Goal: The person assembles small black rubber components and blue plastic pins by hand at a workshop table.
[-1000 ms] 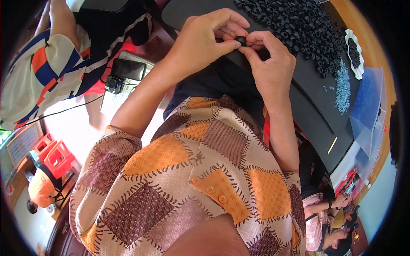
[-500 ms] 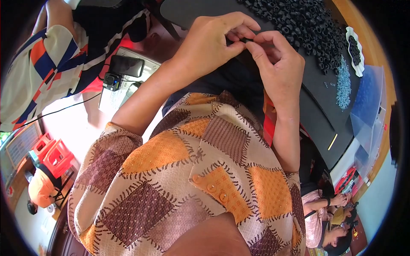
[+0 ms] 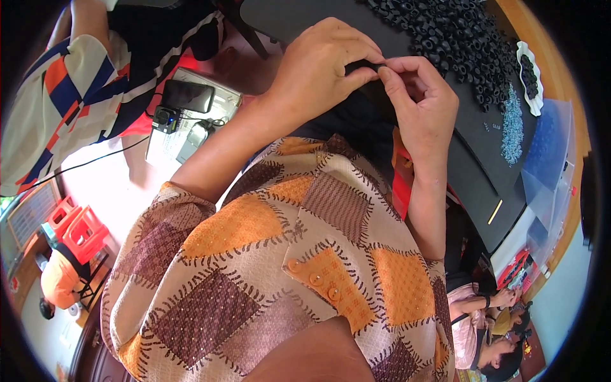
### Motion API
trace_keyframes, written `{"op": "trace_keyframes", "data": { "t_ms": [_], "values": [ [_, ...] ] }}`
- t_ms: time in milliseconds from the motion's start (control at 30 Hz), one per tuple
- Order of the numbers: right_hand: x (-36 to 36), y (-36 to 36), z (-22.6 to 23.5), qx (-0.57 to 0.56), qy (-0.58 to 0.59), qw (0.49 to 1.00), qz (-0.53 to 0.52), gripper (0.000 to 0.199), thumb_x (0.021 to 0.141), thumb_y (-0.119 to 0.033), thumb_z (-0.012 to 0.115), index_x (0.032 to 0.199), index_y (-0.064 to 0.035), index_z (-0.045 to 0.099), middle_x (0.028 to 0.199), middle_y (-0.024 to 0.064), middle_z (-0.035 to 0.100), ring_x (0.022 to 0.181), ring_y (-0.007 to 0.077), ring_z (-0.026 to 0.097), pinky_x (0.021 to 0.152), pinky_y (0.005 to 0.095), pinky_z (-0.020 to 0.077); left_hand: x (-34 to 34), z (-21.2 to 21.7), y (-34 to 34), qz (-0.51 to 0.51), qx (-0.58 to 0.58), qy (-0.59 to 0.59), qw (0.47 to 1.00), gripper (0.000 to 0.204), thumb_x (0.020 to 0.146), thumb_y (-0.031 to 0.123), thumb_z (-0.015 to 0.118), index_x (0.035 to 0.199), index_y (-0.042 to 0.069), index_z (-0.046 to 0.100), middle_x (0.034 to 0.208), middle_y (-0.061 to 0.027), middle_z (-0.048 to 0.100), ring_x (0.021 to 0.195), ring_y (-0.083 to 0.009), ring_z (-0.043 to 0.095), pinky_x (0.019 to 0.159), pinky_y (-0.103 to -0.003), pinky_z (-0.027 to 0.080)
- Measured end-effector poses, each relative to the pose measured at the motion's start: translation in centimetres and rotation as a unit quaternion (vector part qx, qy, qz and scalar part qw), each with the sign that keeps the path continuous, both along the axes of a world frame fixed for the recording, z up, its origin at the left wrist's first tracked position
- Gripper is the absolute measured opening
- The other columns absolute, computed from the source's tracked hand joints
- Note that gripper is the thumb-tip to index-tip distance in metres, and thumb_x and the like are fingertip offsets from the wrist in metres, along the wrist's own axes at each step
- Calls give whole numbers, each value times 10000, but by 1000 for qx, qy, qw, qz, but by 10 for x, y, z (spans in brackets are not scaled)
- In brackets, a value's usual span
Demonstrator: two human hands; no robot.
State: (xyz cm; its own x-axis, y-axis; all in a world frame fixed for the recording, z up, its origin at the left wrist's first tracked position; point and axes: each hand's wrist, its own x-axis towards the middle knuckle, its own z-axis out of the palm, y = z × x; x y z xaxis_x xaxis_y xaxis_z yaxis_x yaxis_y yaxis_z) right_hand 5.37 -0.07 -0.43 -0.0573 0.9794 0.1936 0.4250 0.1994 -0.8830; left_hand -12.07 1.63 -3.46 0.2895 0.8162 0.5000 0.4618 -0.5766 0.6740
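Left hand (image 3: 324, 70) and right hand (image 3: 417, 102) meet fingertip to fingertip, both pinching one small black part (image 3: 368, 65), just beside the pile of black parts (image 3: 455, 35) on the dark mat (image 3: 471, 146).

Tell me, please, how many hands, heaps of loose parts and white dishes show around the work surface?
Hands on the small black part: 2, left hand and right hand
Heaps of loose parts: 2, black heap and pale blue heap
White dish: 1
Total: 5
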Motion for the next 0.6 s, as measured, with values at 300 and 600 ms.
{"op": "trace_keyframes", "data": {
  "t_ms": [300,600],
  "values": [
    [-6,30,14,-36,418,872,252,343,1010,-289,458,736,-84,438,598,-12,285,508,108,232,513,286,215,4,5,0,7,12,28,1000,184,712,153,805,866,78,738,942,-8,724,962,-221,629,862,-344,497],
    [-19,30,-2,86,176,961,193,399,935,-122,522,553,-87,411,545,-17,381,484,117,334,458,274,233,3,8,-3,24,11,41,999,175,700,190,795,853,115,755,905,26,720,959,-218,608,822,-371,465]
  ]
}}
